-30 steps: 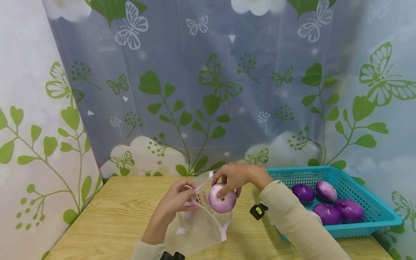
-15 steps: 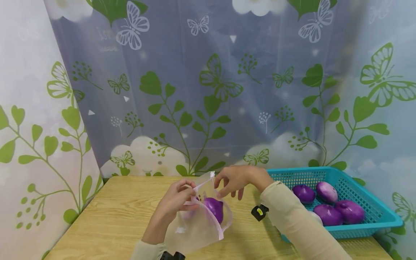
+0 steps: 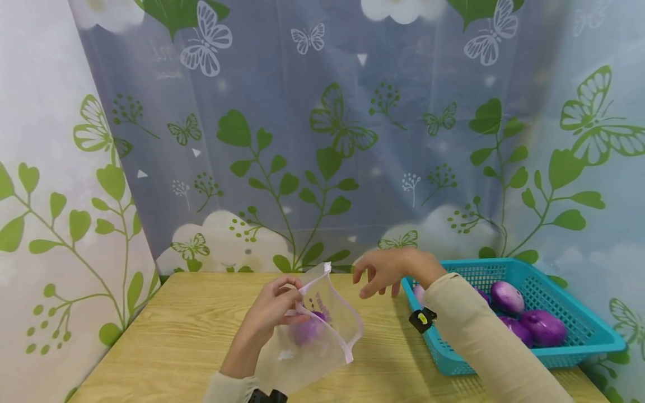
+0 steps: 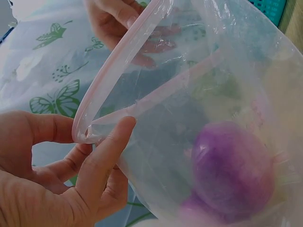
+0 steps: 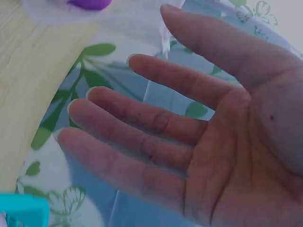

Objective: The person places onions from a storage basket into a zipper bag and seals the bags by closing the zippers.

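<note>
A clear zip bag [image 3: 325,358] with a pink-edged mouth stands open over the wooden table. My left hand [image 3: 274,308] pinches one side of that mouth between thumb and fingers, as the left wrist view shows close up. Inside the bag lies a purple onion [image 4: 232,170], with part of another purple-pink one [image 4: 199,208] under it. My right hand [image 3: 390,271] is off to the right of the bag, close to the basket's left corner. Its palm and spread fingers hold nothing in the right wrist view.
A turquoise plastic basket [image 3: 456,361] at the right holds several purple onions [image 3: 543,328], some hidden behind my right forearm. A pale one [image 3: 418,294] shows at its left end. Behind the table [image 3: 186,324] hangs a butterfly-patterned curtain [image 3: 282,129].
My right hand has let go of an onion inside the bag's mouth and moved right toward the basket. That onion has dropped deeper into the bag. My left hand stays put.
</note>
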The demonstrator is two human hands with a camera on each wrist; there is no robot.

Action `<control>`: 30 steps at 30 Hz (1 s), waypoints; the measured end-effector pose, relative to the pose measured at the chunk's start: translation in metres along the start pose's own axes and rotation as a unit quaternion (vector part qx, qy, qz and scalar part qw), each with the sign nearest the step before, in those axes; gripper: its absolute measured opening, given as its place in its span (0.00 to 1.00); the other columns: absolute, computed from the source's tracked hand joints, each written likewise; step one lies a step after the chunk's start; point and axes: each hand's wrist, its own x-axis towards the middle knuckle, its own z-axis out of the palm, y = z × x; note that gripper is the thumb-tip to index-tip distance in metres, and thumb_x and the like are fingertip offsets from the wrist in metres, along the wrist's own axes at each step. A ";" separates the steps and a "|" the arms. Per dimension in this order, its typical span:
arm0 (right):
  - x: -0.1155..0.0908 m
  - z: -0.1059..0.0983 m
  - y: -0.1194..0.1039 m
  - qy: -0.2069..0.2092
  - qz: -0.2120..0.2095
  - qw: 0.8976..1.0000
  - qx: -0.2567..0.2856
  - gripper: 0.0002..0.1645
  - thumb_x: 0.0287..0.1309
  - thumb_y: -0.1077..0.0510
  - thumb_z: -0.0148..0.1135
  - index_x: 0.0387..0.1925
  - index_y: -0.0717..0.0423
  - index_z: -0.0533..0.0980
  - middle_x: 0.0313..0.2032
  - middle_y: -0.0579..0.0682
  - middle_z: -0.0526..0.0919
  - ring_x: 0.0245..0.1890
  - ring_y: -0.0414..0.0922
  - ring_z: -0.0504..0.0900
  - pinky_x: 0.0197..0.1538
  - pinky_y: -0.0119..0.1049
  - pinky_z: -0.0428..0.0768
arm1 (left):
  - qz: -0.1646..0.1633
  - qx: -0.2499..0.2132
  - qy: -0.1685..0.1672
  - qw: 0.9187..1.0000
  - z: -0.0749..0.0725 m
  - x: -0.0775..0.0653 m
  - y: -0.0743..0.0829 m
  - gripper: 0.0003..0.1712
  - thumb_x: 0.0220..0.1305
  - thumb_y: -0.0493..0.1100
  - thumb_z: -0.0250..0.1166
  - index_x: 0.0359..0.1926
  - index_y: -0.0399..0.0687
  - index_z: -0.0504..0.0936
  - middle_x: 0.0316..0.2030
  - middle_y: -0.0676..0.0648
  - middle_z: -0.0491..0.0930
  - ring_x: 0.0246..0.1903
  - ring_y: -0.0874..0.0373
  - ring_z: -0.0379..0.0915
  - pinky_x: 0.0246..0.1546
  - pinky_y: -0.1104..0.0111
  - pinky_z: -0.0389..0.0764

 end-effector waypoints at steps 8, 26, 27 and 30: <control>-0.010 -0.010 0.026 0.005 0.015 1.000 -0.007 0.26 0.66 0.51 0.69 0.63 0.50 0.76 0.43 0.49 0.87 0.41 0.46 0.85 0.35 0.41 0.92 | 0.001 0.003 0.000 1.000 0.000 -0.001 0.000 0.08 0.66 0.32 0.58 0.45 0.38 0.76 0.39 0.41 0.76 0.31 0.51 0.83 0.34 0.64 0.93; -0.036 -0.022 0.103 0.042 0.021 0.998 0.044 0.27 0.65 0.56 0.69 0.62 0.63 0.76 0.52 0.61 0.86 0.48 0.50 0.87 0.45 0.47 0.92 | 0.004 0.001 0.000 1.000 0.002 0.001 -0.001 0.07 0.66 0.31 0.58 0.45 0.39 0.76 0.38 0.42 0.76 0.33 0.51 0.83 0.34 0.62 0.93; -0.036 -0.021 0.109 0.043 0.023 0.998 0.050 0.27 0.65 0.56 0.69 0.62 0.63 0.76 0.52 0.61 0.86 0.49 0.51 0.87 0.45 0.48 0.92 | 0.004 0.001 0.000 1.000 0.002 0.001 -0.001 0.07 0.66 0.31 0.58 0.44 0.39 0.76 0.38 0.42 0.76 0.33 0.51 0.83 0.34 0.62 0.93; -0.035 -0.018 0.126 0.050 0.033 0.996 0.064 0.26 0.65 0.57 0.68 0.61 0.64 0.76 0.53 0.64 0.86 0.51 0.51 0.86 0.44 0.49 0.93 | 0.002 0.000 0.001 1.000 0.002 0.001 -0.001 0.07 0.65 0.31 0.58 0.44 0.39 0.76 0.38 0.41 0.76 0.32 0.51 0.83 0.33 0.63 0.93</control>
